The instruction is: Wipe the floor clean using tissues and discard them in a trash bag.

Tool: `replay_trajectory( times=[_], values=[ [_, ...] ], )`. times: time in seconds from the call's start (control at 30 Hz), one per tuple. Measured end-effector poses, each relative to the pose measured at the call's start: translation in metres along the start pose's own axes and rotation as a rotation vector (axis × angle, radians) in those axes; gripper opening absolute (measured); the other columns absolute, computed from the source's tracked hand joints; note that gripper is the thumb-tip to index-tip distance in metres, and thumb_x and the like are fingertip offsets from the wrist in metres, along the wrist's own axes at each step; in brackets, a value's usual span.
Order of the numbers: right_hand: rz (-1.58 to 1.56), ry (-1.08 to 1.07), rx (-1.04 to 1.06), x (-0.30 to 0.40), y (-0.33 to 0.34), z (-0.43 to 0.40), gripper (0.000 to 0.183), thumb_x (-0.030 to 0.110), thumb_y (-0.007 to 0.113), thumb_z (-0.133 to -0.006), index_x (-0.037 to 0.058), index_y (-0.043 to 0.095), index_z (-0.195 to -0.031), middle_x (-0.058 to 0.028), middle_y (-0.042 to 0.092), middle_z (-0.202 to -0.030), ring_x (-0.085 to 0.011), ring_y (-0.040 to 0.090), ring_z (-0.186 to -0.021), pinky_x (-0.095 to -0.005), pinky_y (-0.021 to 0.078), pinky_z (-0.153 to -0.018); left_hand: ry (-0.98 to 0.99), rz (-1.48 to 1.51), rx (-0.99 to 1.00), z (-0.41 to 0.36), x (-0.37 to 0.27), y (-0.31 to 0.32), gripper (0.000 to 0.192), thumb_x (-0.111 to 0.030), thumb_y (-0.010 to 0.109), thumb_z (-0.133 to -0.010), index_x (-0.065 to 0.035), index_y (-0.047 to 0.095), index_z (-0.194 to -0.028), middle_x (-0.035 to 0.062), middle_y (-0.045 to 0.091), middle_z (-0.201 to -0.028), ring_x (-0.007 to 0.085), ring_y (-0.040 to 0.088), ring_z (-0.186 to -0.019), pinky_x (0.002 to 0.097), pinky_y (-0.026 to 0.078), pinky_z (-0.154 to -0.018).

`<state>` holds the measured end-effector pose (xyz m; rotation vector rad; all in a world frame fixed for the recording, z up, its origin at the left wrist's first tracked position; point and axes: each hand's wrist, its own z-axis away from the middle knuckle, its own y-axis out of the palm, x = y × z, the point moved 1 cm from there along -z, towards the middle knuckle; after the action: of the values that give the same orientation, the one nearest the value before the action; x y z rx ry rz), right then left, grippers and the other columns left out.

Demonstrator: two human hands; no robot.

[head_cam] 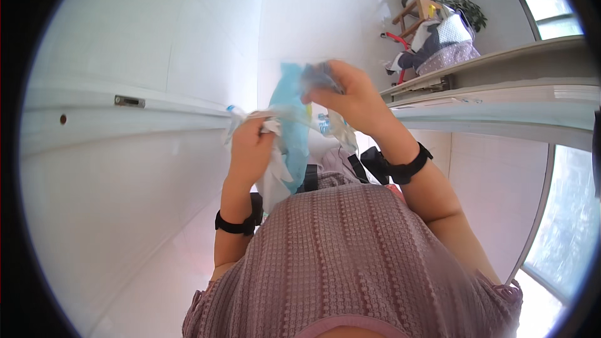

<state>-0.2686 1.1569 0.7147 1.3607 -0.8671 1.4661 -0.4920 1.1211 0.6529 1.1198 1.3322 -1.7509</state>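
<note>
My left hand (252, 148) is closed on the edge of a thin plastic bag (344, 134), and crumpled white material (273, 183) hangs beside its fingers. The bag bears blue writing and stretches across towards my right hand. Between the hands a light blue sheet-like thing (293, 136), whose material I cannot tell, hangs down to my shirt. My right hand (345, 98), raised higher, pinches a blurred dark grey-blue crumpled thing (320, 79), perhaps cloth or film. Each wrist wears a black strap.
A door frame with a metal strike plate (129, 101) stands at the left. At the right are a sliding door or window track (493, 89), a wooden stool (422, 8), a heap of cloth or bags (443, 42), a red metal frame (398, 39) and leafy plants (450, 0).
</note>
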Motion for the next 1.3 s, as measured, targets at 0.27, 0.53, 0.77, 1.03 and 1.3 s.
replay_trajectory(
  times=[0.27,0.53,0.77,1.03,1.3],
  values=[
    [0.314,0.039,-0.007,-0.010,0.020,0.015,0.047,0.029,0.066,-0.083,-0.0066,0.056,-0.112,-0.0146,0.063,-0.099,-0.0200,0.060,-0.097,-0.0291,0.0470,-0.082,0.463,-0.459,0.424,-0.004,-0.047,0.025,0.020,-0.004,0.057,-0.074,-0.0028,0.064,-0.093,0.0155,0.064,-0.087,0.0304,0.062,-0.076,0.0366,0.049,-0.067],
    [0.095,0.168,0.035,-0.021,-0.003,0.034,0.032,0.017,0.061,-0.087,-0.0023,0.058,-0.112,-0.0107,0.064,-0.097,-0.0148,0.060,-0.089,-0.0265,0.0466,-0.080,0.408,-0.382,0.317,0.008,-0.062,0.042,0.027,-0.003,0.055,-0.072,-0.0030,0.061,-0.099,0.0119,0.061,-0.086,0.0288,0.059,-0.074,0.0373,0.047,-0.065],
    [0.130,-0.440,-0.068,0.004,-0.027,0.068,0.019,0.007,0.065,-0.079,-0.0003,0.064,-0.097,-0.0145,0.064,-0.110,-0.0241,0.060,-0.102,-0.0372,0.0448,-0.092,-0.147,0.409,-0.459,0.002,0.002,-0.026,0.018,-0.015,0.051,-0.090,-0.0002,0.059,-0.097,0.0055,0.061,-0.086,0.0141,0.057,-0.073,0.0291,0.046,-0.066],
    [-0.373,0.023,0.194,0.005,-0.016,0.086,0.015,0.004,0.060,-0.073,-0.0001,0.062,-0.088,-0.0092,0.064,-0.081,-0.0209,0.064,-0.078,-0.0348,0.0510,-0.079,-0.081,0.346,-0.530,-0.013,-0.078,0.033,0.021,-0.016,0.050,-0.091,0.0012,0.059,-0.098,0.0037,0.060,-0.087,0.0099,0.052,-0.078,0.0234,0.042,-0.070],
    [0.234,-0.093,-0.607,-0.045,-0.018,0.048,0.021,0.015,0.060,-0.086,-0.0034,0.060,-0.095,-0.0049,0.061,-0.072,-0.0135,0.055,-0.058,-0.0276,0.0450,-0.055,0.168,0.269,-0.302,-0.025,-0.086,0.053,0.028,-0.002,0.046,-0.086,0.0008,0.059,-0.110,0.0067,0.063,-0.089,0.0119,0.055,-0.077,0.0256,0.045,-0.068]
  ],
)
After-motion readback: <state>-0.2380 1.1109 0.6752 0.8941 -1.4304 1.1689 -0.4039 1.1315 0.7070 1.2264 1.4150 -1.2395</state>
